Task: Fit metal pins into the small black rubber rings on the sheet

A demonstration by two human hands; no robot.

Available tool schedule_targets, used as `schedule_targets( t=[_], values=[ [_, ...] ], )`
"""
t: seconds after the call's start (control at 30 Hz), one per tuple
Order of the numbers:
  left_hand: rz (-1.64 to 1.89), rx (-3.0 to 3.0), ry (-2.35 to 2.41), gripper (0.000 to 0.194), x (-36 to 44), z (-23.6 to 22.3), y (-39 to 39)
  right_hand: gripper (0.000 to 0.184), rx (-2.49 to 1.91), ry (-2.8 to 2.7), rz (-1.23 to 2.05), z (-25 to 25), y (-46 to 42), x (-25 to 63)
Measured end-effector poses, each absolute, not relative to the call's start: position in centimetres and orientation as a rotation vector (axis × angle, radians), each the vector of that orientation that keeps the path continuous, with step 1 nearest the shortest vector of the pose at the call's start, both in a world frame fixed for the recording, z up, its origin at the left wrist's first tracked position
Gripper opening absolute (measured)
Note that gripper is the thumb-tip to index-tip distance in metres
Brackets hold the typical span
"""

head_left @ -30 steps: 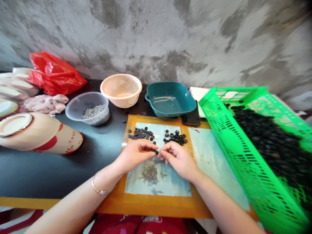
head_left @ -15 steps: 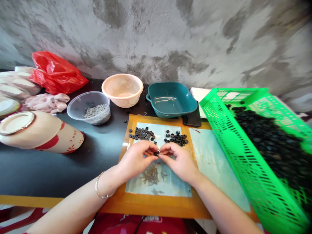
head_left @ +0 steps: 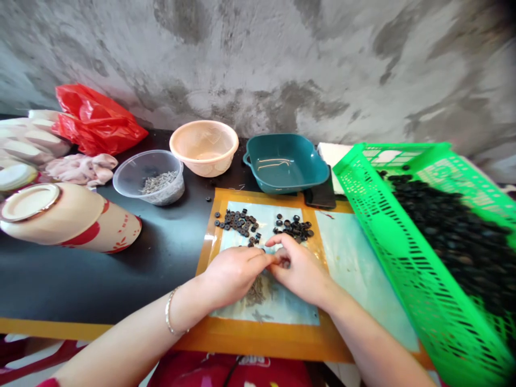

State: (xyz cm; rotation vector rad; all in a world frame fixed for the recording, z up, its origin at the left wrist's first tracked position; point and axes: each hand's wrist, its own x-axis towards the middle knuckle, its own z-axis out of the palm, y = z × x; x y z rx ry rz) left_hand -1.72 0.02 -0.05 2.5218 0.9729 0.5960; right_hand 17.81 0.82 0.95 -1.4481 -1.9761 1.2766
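Note:
My left hand point(head_left: 236, 273) reaches in from the left, palm down, its fingers pressed together. Their tips meet the fingers of my right hand point(head_left: 298, 271) over a pale blue sheet point(head_left: 290, 309). The right index finger arches away while the other fingers curl in. Whatever lies between the fingertips is hidden. Just beyond the hands are a pile of small black rings point(head_left: 237, 221) on the left and a pile of black caps point(head_left: 296, 230) on the right. Under the hands, a heap of small thin metal pins point(head_left: 256, 293) is partly covered.
A green crate point(head_left: 387, 263) of black pieces stands at the right. Behind the sheet are a teal basin point(head_left: 286, 166), a pink bowl point(head_left: 205, 148) and a clear bowl point(head_left: 149, 177) with metal pins. A cream flask point(head_left: 76, 217) lies at the left, before a red bag point(head_left: 99, 121).
My left hand has shifted right and turned palm down, its fingers now against the right hand's. The small black part pinched between both hands before is hidden. My right index finger has lifted.

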Motion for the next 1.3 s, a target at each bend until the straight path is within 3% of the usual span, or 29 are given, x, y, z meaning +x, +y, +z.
schedule_targets(
  t=[0.33,0.8,0.9,1.07,1.3],
  values=[
    [0.66,2.35,0.936,0.033,-1.6,-0.5,0.2,0.04,-1.373,-1.795,1.518,0.4,0.8,18.1],
    [0.879,1.847,1.25,0.015,-1.3,0.1,0.8,0.039,-1.312,-1.498,1.55,0.7,1.4,16.9],
    [0.97,1.677,1.286,0.008,-1.4,0.0,1.1,0.034,-1.377,-1.544,1.365,1.3,2.3,17.7],
    [1.041,1.578,1.271,0.005,-1.6,0.0,1.5,0.022,-1.824,-1.803,0.539,2.4,5.2,21.2],
    [1.102,1.616,1.224,0.01,-1.9,-0.8,1.5,0.067,-2.208,-1.699,0.245,3.4,11.8,23.6]
  ],
)
